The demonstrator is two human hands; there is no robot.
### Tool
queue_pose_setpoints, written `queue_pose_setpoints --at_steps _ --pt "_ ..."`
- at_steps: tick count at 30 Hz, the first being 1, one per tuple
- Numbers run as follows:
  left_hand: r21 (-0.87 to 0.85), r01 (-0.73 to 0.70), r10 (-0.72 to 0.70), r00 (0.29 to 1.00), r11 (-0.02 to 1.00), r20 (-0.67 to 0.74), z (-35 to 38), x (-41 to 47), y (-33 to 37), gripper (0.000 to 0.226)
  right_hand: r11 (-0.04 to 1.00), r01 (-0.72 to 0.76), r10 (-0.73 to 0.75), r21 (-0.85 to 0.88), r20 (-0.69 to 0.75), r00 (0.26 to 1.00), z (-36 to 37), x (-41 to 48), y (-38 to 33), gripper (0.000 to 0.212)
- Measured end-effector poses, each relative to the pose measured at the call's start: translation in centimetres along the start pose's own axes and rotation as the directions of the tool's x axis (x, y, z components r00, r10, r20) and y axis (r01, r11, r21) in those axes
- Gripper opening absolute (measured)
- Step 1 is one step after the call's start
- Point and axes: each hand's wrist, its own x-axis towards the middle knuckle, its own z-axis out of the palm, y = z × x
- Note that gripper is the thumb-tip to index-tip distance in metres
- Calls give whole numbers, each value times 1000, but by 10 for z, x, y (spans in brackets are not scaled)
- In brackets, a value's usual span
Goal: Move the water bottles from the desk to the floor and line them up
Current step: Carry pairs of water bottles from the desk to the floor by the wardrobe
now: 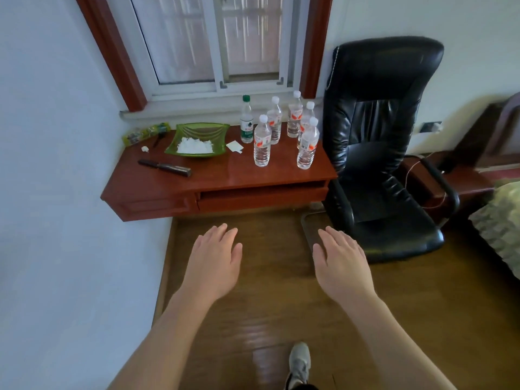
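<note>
The wooden floor [267, 305] spreads beneath both hands and runs on ahead of them to the wall. Far beyond the fingertips, above everything else, is a window [213, 38] in a red-brown frame. Ahead and to the right of the right hand [342, 258] stands a black leather office chair [377, 136], its seat edge close to that hand's outer side in the view. Ahead of the left hand [212, 257], a red-brown desk [225, 175] sits against the wall, well apart from both hands.

The two hands hover palm down over the floor, side by side with a gap between them. Their fingers are straight and lightly spread, holding nothing and touching nothing.

On the desk, ahead of the left hand and a little to its left, a green glass dish [197, 140] holds a white heap. Five white-capped water bottles [262, 144] with red labels stand upright in a loose cluster on the desk's right end, ahead of the gap between the hands. Two are at the front and three behind, one of the rear ones partly hidden. A green-capped bottle [246, 121] stands upright just left of the cluster, toward the back.

Behind the right hand, close to the body, a grey shoe [299, 361] rests on the floor. A dark-handled knife [164, 167] lies flat on the desk, nearer the left hand than the dish is. A small white paper scrap [235, 146] lies between the dish and the bottles.
</note>
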Motion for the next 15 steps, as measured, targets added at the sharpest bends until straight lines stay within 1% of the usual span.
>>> queue_pose_setpoints --at_steps 3,8,15 --pt "24 36 -36 999 999 -2 6 44 12 51 1000 22 -22 14 28 999 8 53 13 52" --pt "27 103 -103 995 994 3 13 112 34 51 997 69 -68 -24 73 995 15 137 32 55" --pt "5 128 -128 992 992 -5 11 192 40 50 993 120 -118 -20 93 989 16 232 38 55"
